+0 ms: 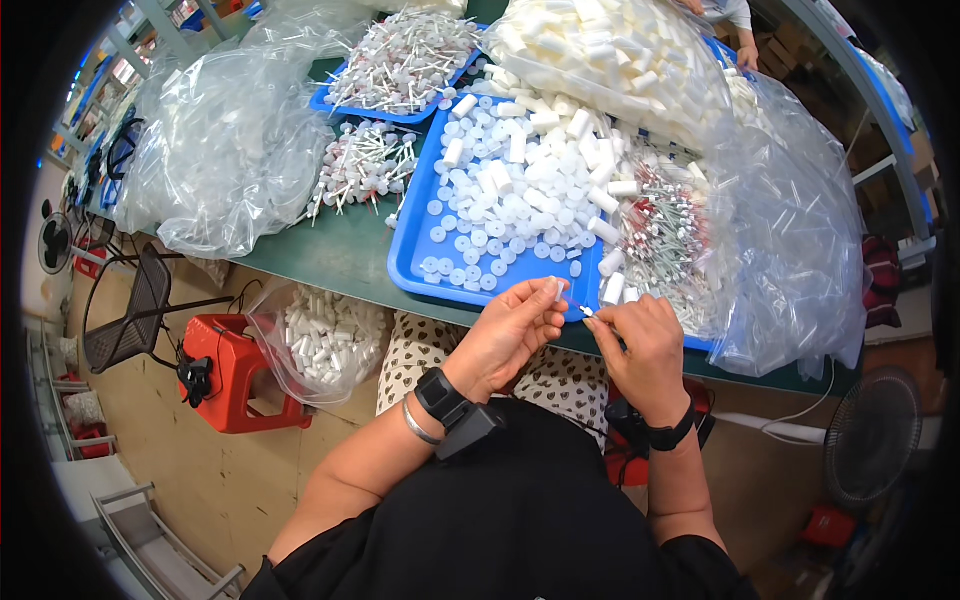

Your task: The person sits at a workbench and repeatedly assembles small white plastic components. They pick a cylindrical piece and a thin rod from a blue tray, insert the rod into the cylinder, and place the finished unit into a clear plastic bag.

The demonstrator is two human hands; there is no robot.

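Two bare hands show in the head view, both low over the front edge of the blue tray [408,238] on the green tabletop [290,262]. My left hand [518,322] pinches a small pale piece [557,289] between thumb and forefinger, its other fingers curled; my right hand [643,343] pinches a tiny white-tipped piece [587,311] just beside it, to the right. Whether the two join by something thin, I can't tell. Both look very light; I'd judge the pale one smooth and a little slippery, so I'd grip it by its sides with fingertip pads. The white-tipped one looks slim and easily bent, best held near its end, gently. Beyond my hands, translucent discs [480,238] and white cylinders [517,145] lie loose in the tray; the cylinders look soft, likely to dent if squeezed.
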